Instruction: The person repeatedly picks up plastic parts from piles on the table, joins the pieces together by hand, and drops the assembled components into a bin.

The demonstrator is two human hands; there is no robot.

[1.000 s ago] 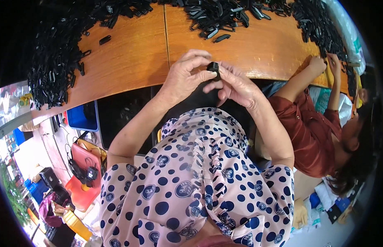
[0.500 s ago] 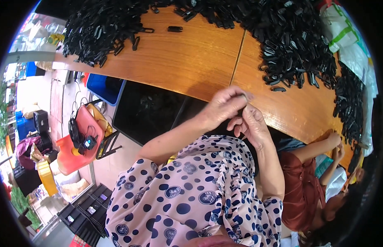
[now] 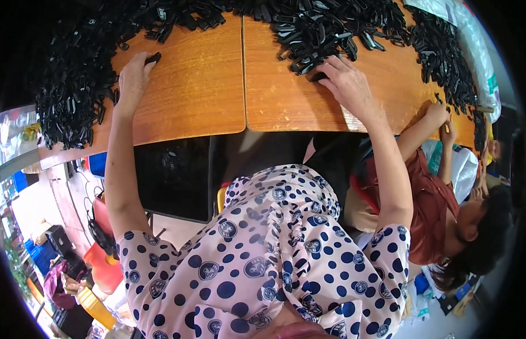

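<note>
My left hand (image 3: pixel 133 79) reaches over the left part of the wooden table, fingers closed round a small black plastic piece (image 3: pixel 154 58) that juts out past the fingertips. To the right, beyond the table's seam, my right hand (image 3: pixel 349 87) pinches another dark piece (image 3: pixel 318 77) between thumb and fingers. That hand is at the near edge of a heap of black plastic pieces (image 3: pixel 314 39). More such pieces lie in a large pile (image 3: pixel 71 79) beside my left hand. My fingers partly cover both held pieces, so their full shape is hidden.
The wooden table (image 3: pixel 189 101) spans the front, black pieces heaped along its far side. Below its edge is a black bin (image 3: pixel 172 181). At right a co-worker in a brown-red top (image 3: pixel 432 220) handles small parts. A red chair (image 3: pixel 102 265) stands at lower left.
My hands, close together in front of my body before, have parted and reached out over the table, left hand leftward, right hand to the heap. The view has shifted, too.
</note>
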